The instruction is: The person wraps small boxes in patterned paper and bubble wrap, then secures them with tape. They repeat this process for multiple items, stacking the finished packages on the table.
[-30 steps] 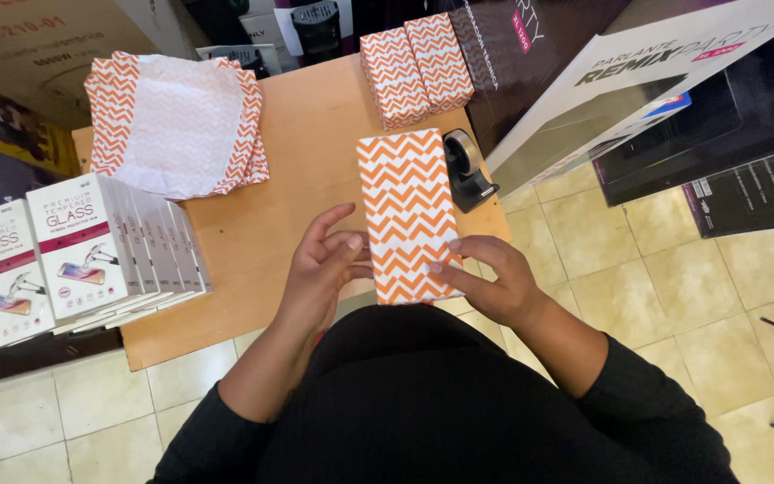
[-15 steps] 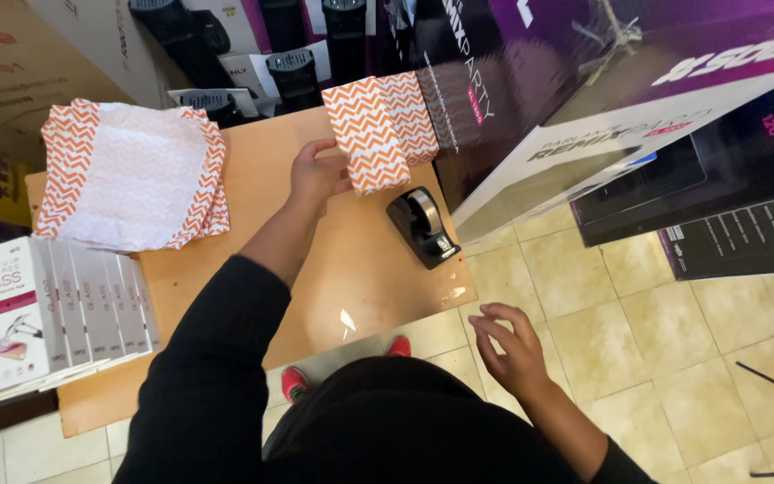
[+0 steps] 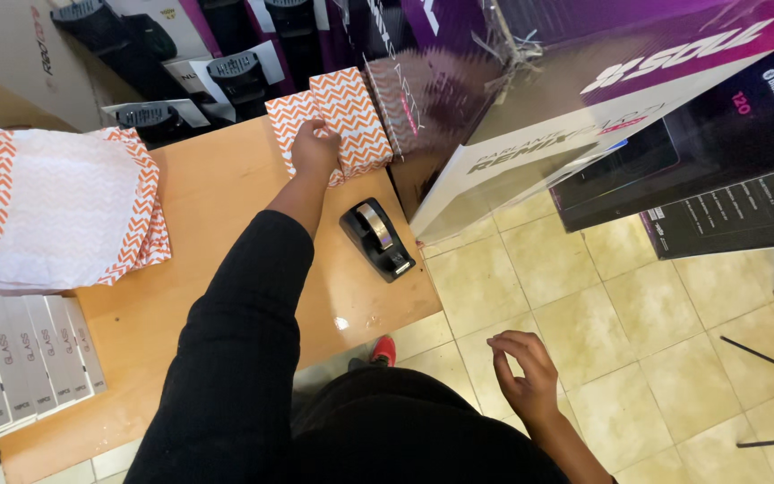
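Orange zigzag packet now rests with the wrapped ones at the tabletop's far edge; our left hand still presses it, fingers curled. Our right hand hangs loose, holding nothing.

There is one view only — a camera worn on the person's head, looking steeply down over the torso. It faces the wooden table ahead and to the left, with the tiled floor on the right. The reaching left hand lies far up the frame; the right hand hangs nearer — close below.
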